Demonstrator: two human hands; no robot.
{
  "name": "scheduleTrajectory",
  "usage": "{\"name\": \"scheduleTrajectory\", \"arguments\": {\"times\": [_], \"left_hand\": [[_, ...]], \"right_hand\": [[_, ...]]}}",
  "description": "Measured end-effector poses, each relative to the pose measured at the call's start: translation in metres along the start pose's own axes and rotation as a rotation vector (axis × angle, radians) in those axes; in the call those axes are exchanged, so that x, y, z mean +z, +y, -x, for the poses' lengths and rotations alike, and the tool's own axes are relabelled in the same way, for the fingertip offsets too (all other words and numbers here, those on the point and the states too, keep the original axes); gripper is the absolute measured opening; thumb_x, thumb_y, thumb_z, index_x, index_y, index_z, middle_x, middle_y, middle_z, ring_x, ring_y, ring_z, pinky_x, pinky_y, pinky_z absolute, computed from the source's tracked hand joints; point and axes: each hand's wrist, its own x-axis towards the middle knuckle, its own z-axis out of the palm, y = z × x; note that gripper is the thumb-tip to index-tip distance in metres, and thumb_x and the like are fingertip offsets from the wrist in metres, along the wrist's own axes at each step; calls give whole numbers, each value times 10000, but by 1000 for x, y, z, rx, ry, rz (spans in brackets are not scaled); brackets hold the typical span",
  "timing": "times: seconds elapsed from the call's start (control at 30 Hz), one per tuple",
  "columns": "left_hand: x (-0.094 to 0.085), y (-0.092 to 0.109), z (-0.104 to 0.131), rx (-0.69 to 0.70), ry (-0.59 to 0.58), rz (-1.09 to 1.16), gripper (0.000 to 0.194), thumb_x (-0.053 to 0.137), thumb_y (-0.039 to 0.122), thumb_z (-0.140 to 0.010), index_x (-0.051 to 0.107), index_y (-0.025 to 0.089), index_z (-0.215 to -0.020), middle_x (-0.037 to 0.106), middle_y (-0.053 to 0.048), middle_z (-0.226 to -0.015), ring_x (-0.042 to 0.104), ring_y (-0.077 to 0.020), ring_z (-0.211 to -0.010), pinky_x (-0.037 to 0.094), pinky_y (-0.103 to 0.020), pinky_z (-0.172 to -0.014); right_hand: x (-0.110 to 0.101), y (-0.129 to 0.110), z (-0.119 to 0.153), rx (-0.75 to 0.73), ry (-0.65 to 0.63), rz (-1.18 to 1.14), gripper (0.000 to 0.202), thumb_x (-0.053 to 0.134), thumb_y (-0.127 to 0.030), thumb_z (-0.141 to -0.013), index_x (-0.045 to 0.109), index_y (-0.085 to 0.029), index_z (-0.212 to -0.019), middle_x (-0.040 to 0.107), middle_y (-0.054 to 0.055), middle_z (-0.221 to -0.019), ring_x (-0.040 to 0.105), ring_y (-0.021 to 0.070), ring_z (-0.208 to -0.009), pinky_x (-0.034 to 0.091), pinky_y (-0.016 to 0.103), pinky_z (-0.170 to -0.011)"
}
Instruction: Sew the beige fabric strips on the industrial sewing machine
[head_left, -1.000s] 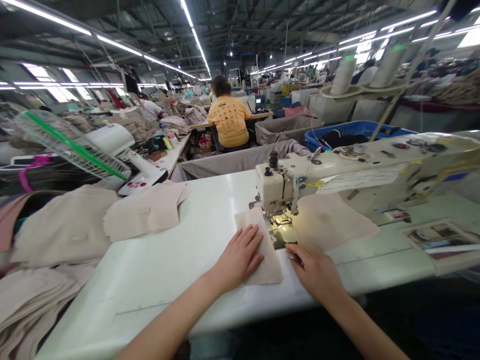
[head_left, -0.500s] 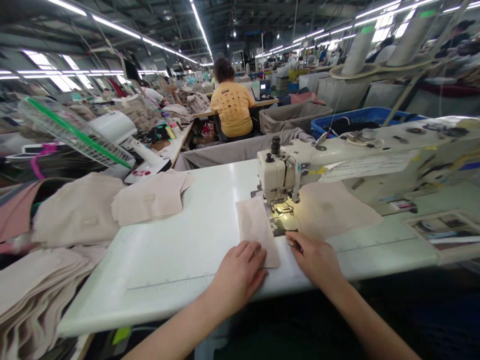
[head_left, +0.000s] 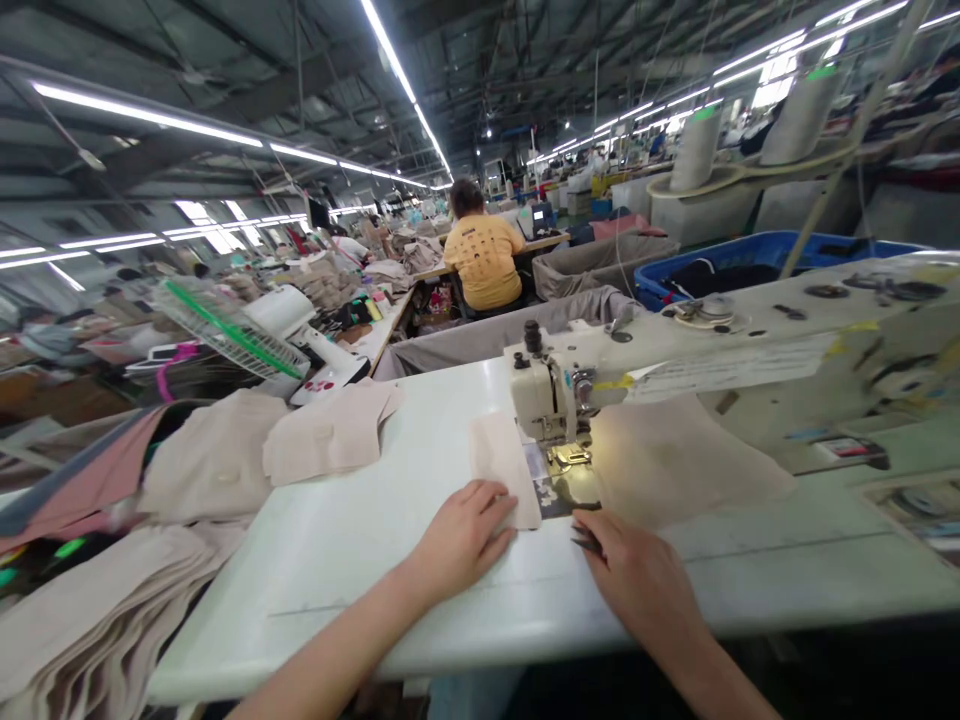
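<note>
My left hand [head_left: 463, 532] lies with its fingers extended on the near end of a narrow beige fabric piece [head_left: 501, 468]. That piece is flat on the white table, just left of the needle plate [head_left: 566, 490]. In my right hand [head_left: 637, 565] is a small dark pointed tool [head_left: 588, 542], which looks like thread snips; its fingers are closed around it, hiding most of it. This hand is at the near side of the plate. A sewing machine [head_left: 544, 390] stands over the plate, its lamp lit. Another beige panel [head_left: 682, 455] lies under the machine arm.
Beige fabric pieces [head_left: 326, 440] are stacked on the table's left, with a larger pile [head_left: 112, 610] beside it. A tilted fan [head_left: 232, 325] stands behind. Thread cones [head_left: 694, 150] rise at right, above a blue basket [head_left: 825, 245]. A person in yellow [head_left: 484, 260] sits ahead.
The camera has tilted up and turned slightly left. The narrow fabric piece has slid away from me and a little left beside the needle plate, with my left hand on it. My right hand keeps its tool.
</note>
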Motion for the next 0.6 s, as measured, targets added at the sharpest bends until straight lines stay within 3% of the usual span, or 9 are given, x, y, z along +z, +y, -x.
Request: {"name": "scheduleTrajectory", "arguments": {"times": [0.07, 0.17, 0.27, 0.37, 0.43, 0.53, 0.6], "left_hand": [[3, -23, -24, -3, 0, -12, 298, 478, 236, -980, 607, 164, -1240, 635, -126, -1211, 600, -262, -1119, 545, -437, -973], [14, -60, -69, -142, 94, 28, 319, 462, 219, -961, 597, 158, -1244, 622, -121, -1261, 573, -252, -1210, 484, -454, -1074], [27, -83, -99, -233, 170, 54, 285, 461, 236, -931, 649, 162, -1133, 640, -132, -1234, 572, -273, -1200, 482, -463, -1068], [33, -92, -102, -265, 220, 77, 292, 420, 240, -927, 665, 165, -1067, 650, -141, -1204, 577, -294, -1173, 487, -489, -1041], [33, -94, -96, -313, 316, 88, 296, 425, 263, -926, 665, 155, -1060, 646, -147, -1199, 584, -297, -1154, 487, -487, -1031], [30, -91, -89, -359, 438, 67, 291, 450, 278, -911, 678, 144, -1032, 643, -159, -1173, 597, -302, -1121, 495, -471, -1003], [28, -87, -91, -329, 417, 36, 282, 448, 265, -909, 690, 148, -995, 660, -152, -1107, 615, -297, -1057, 514, -455, -953]], "right_hand": [[2, -1, -1, -5, 7, -22, 322, 608, -63, -806, 696, -236, -1063, 770, 32, -959, 727, 197, -808, 506, 269, -702], [2, -4, -1, -6, -3, -66, 305, 603, -47, -797, 690, -243, -1014, 754, 16, -882, 713, 190, -771, 487, 261, -678], [-5, -2, 0, 0, -1, -137, 316, 581, -11, -777, 677, -250, -961, 718, -5, -823, 685, 177, -733, 467, 256, -657], [-24, 12, -1, -24, -10, -202, 378, 564, 18, -758, 662, -248, -1009, 703, -7, -882, 674, 158, -737, 456, 241, -634], [-43, 28, -4, -13, -32, -179, 392, 563, 16, -788, 651, -242, -1070, 700, 8, -972, 682, 154, -799, 464, 236, -666], [-71, 46, -11, -89, -205, -11, 158, 619, -106, -878, 661, -220, -979, 690, 31, -1054, 679, 172, -799, 469, 266, -674], [-81, 52, -17, -165, -340, 141, 112, 642, -113, -873, 672, -196, -942, 692, 44, -1031, 672, 174, -745, 452, 273, -625]]}}
